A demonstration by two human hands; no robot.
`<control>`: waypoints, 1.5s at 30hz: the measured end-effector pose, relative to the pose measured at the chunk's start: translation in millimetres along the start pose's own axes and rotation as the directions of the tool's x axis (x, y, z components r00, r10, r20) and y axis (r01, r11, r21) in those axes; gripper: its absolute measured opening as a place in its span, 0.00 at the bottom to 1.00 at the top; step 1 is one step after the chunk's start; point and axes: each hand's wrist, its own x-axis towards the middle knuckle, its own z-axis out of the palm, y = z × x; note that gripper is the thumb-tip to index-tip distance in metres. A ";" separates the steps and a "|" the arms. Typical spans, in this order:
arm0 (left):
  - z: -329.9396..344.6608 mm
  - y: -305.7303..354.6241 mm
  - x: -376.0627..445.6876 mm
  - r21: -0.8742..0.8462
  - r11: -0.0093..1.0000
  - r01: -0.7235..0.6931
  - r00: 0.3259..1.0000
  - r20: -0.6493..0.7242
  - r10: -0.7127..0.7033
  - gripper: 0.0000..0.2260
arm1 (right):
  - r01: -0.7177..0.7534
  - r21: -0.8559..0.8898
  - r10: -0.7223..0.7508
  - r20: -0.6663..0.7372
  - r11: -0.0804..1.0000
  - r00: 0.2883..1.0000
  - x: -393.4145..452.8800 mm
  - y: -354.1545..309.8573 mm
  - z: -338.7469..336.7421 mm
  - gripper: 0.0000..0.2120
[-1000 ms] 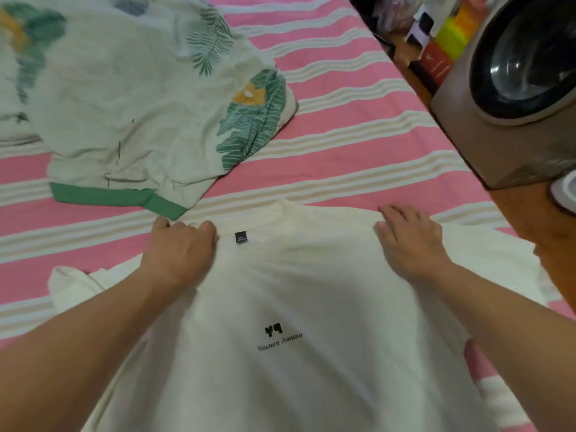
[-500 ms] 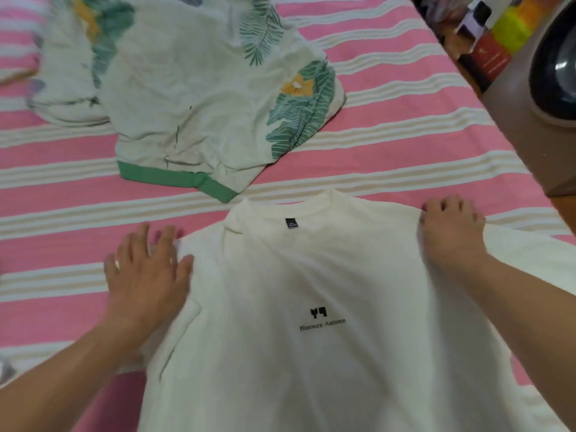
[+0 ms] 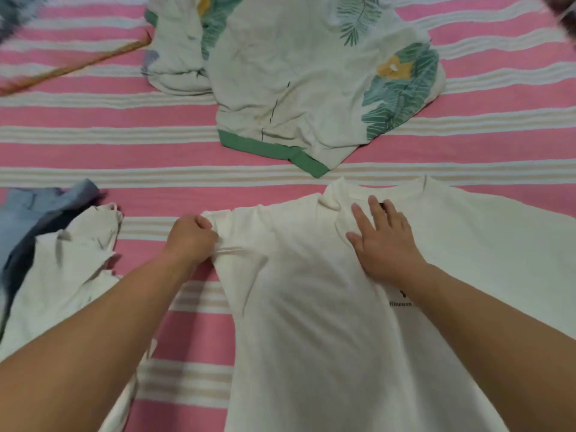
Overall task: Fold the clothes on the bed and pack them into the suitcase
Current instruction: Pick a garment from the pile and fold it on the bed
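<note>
A cream T-shirt (image 3: 327, 322) with small black lettering lies spread on the pink striped bed (image 3: 109, 151), collar pointing away from me. At the shirt's left shoulder my left hand (image 3: 190, 238) grips a bunch of fabric where the sleeve is folded in. Just below the collar my right hand (image 3: 383, 241) presses flat on the shirt with its fingers spread, partly covering the neck label. No suitcase is in view.
A crumpled cream garment with a green leaf print and green hem (image 3: 305, 82) lies beyond the T-shirt. At the left edge sits a heap of cream cloth (image 3: 62, 269) over blue-grey clothes (image 3: 28, 213). A thin brown stick (image 3: 71, 68) crosses the far left.
My view has swung left. My left hand has curled round the shirt's left shoulder fabric and folded the sleeve in. My right hand has moved from the right shoulder to below the collar.
</note>
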 end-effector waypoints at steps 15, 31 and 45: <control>-0.4 -71.0 -27.0 0.172 0.985 -0.016 0.988 -0.147 0.042 0.24 | -0.039 -0.061 0.038 -0.007 0.997 0.999 -2.9 -6.7 2.4 0.31; 105.4 82.8 23.5 0.558 0.503 -0.660 0.718 0.272 0.641 0.18 | -0.335 0.126 0.351 -0.136 0.934 0.926 55.0 113.8 -59.0 0.21; 129.3 95.8 22.1 0.673 0.495 -0.550 0.803 0.261 0.537 0.29 | -0.179 -0.149 0.080 -0.508 0.973 0.858 38.8 98.7 -33.0 0.22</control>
